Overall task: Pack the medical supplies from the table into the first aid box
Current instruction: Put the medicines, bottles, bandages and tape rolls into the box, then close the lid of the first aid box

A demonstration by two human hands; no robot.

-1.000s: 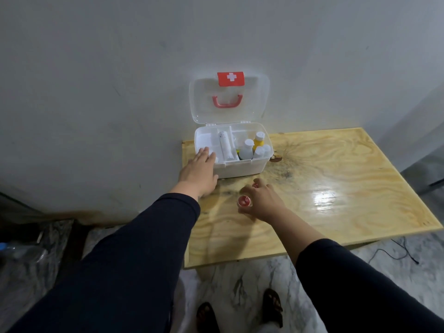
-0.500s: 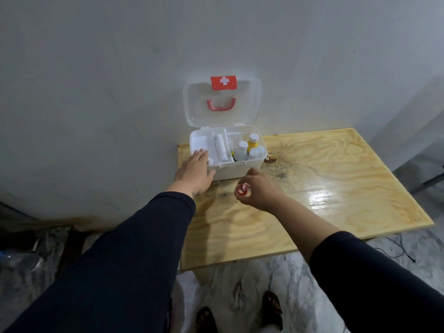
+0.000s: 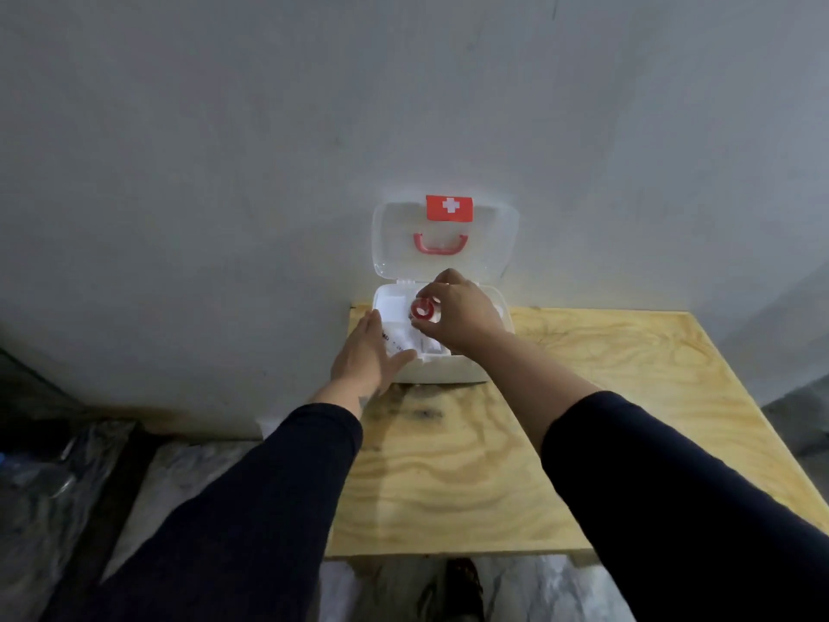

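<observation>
The right hand (image 3: pixel 457 314) pinches a small red tape roll (image 3: pixel 422 310) by its rim above the open box (image 3: pixel 448 372); light, rigid, likely slippery. The left hand (image 3: pixel 368 356), fingers open, steadies the box.

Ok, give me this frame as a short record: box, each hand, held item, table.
box: open, lid upright against wall
left hand: flat on box's left front corner
right hand: over box interior, holding item
item: small red roll, not yet released
table: no loose supplies visible

Right hand (image 3: pixel 462 314) gripping red roll (image 3: pixel 422 309)
</observation>
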